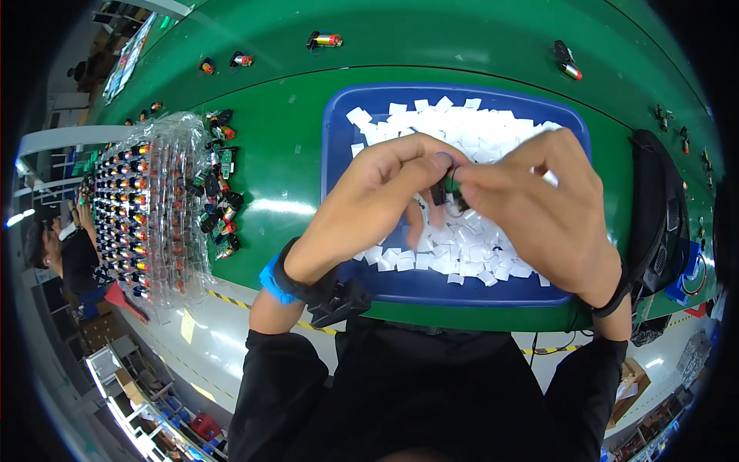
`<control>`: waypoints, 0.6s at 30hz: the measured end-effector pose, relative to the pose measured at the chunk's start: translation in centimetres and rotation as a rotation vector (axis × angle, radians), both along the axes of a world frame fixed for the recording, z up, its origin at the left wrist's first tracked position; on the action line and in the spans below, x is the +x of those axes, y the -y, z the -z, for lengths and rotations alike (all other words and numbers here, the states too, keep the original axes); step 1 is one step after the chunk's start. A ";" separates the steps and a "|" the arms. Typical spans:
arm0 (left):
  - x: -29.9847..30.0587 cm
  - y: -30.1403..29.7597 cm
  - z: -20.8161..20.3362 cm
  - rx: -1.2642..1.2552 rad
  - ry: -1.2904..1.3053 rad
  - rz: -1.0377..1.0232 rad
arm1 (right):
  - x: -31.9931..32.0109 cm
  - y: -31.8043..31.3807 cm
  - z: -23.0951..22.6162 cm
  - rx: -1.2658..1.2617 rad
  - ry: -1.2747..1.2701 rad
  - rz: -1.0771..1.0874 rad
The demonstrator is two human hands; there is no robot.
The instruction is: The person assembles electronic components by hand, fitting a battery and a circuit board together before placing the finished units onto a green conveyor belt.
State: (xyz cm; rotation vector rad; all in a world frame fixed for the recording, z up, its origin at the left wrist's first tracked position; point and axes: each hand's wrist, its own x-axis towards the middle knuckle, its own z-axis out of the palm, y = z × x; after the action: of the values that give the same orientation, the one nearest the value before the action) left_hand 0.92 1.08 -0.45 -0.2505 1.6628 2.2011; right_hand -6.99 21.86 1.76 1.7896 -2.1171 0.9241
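Observation:
Both hands are raised over a blue tray (329, 146) filled with small white squarish pieces (485, 127). Between thumb and index finger, my left hand (362, 196) pinches a small black part with thin dark wires (439, 192); its other fingers curl below. My right hand (550, 212) meets it from the right, its fingertips closed at the wires of the same part. The fingers hide much of this part, so its exact kind cannot be made out.
Left of the tray lies a row of small wired assemblies (223, 204) beside clear plastic trays (162, 208) of red-and-yellow cylinders. A black bag (653, 208) stands right of the blue tray. More assemblies (327, 40) lie on the far green surface. Another person (58, 250) is at far left.

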 end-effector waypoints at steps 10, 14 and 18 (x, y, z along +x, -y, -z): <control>0.0 -0.4 -1.3 0.197 0.052 -0.025 | 0.4 0.1 -0.6 -0.011 -0.187 0.047; 0.8 0.4 -0.2 0.020 -0.096 0.135 | 1.1 0.2 0.0 -0.074 -0.167 0.083; 1.0 -1.0 0.6 -0.084 -0.184 0.013 | 1.4 0.3 -0.4 0.007 -0.219 0.142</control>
State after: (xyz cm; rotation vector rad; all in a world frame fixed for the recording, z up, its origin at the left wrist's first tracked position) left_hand 1.95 2.10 -1.02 -0.0604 1.8504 2.2047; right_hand -5.60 21.51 2.11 1.6356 -2.0775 0.6549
